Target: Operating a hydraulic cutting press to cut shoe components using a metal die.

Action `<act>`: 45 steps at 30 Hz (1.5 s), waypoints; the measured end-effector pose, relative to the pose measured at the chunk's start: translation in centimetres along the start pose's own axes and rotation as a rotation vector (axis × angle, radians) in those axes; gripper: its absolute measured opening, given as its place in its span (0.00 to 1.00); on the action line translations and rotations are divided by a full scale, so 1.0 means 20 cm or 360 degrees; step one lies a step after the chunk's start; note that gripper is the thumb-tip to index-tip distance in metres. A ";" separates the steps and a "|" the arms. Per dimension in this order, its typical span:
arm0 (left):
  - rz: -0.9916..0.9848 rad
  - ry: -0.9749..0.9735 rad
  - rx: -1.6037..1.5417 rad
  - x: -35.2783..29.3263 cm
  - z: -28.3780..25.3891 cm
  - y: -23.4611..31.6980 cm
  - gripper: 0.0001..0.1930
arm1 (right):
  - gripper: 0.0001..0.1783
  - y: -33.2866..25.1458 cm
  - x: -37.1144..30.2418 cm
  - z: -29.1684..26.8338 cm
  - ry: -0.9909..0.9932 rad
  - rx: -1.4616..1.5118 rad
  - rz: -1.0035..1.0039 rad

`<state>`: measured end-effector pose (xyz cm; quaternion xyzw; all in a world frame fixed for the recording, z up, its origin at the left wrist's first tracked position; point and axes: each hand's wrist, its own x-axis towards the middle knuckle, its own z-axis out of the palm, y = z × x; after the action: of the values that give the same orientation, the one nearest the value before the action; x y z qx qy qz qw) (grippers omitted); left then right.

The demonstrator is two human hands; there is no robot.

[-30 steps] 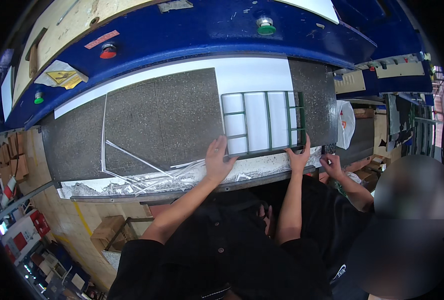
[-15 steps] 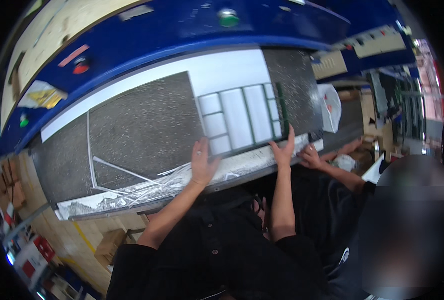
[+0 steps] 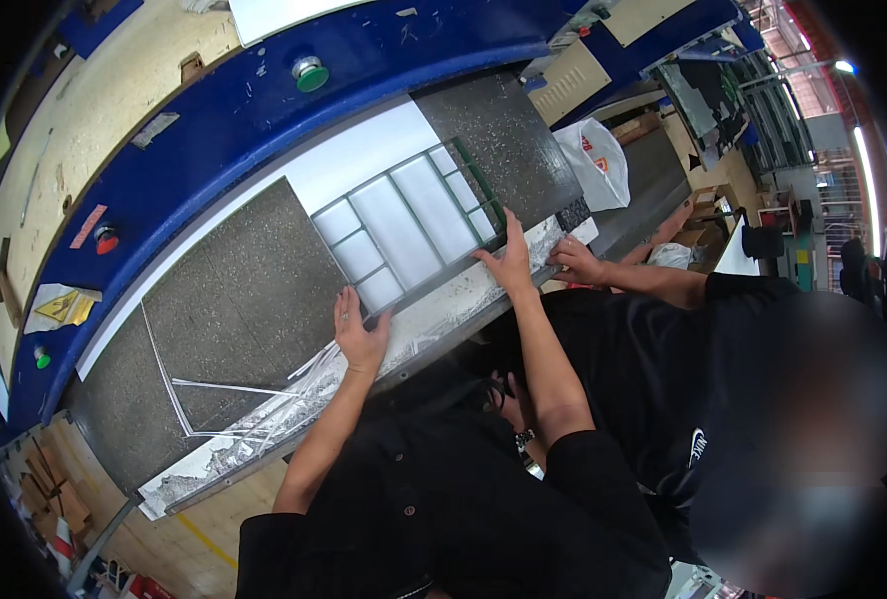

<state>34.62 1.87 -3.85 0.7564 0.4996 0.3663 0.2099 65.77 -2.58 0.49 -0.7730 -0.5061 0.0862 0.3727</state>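
A rectangular grid of thin green strips (image 3: 395, 178) divides white sheeting into several panels on the dark speckled worktop. My left hand (image 3: 361, 337) touches the grid's near left corner, fingers stretched out and thumb apart. At its near right corner rests my right hand (image 3: 509, 265), fingers extended upward and thumb spread toward the left. A larger white sheet (image 3: 358, 150) extends from beneath the grid toward the blue machine. Along the worktop's near edge runs a pale, scuffed strip (image 3: 418, 334), right below both hands.
A co-worker's hand (image 3: 575, 262) rests on the near edge, right of mine. Thin white offcut strips (image 3: 234, 386) lie at left. Behind stands a blue machine beam (image 3: 234, 130) with a green button (image 3: 309, 74) and a red one (image 3: 107, 238). A white plastic bag (image 3: 595, 165) sits right.
The whole view has turned and shifted, so the worktop appears more tilted and farther left. Both my hands stay at the grid's near corners.
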 end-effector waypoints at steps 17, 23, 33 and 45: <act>0.0030 -0.0034 -0.0032 0.01 -0.17 -0.03 0.38 | 0.55 -0.07 -0.08 0.05 0.0005 0.0025 0.0029; 0.0129 -0.0019 -0.0034 -0.01 -0.24 -0.05 0.38 | 0.52 -0.12 -0.12 0.06 -0.0002 0.0077 0.0033; 0.0032 -0.0034 -0.0187 -0.06 -0.28 -0.09 0.36 | 0.52 -0.17 -0.18 0.06 -0.0018 0.0085 0.0062; -0.0095 0.0019 -0.0191 -0.06 -0.30 -0.06 0.34 | 0.51 -0.15 -0.12 0.12 0.0003 0.0178 0.0000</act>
<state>29.01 1.06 -1.27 0.7250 0.5004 0.3936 0.2628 61.32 -2.81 0.13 -0.7510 -0.5002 0.1136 0.4159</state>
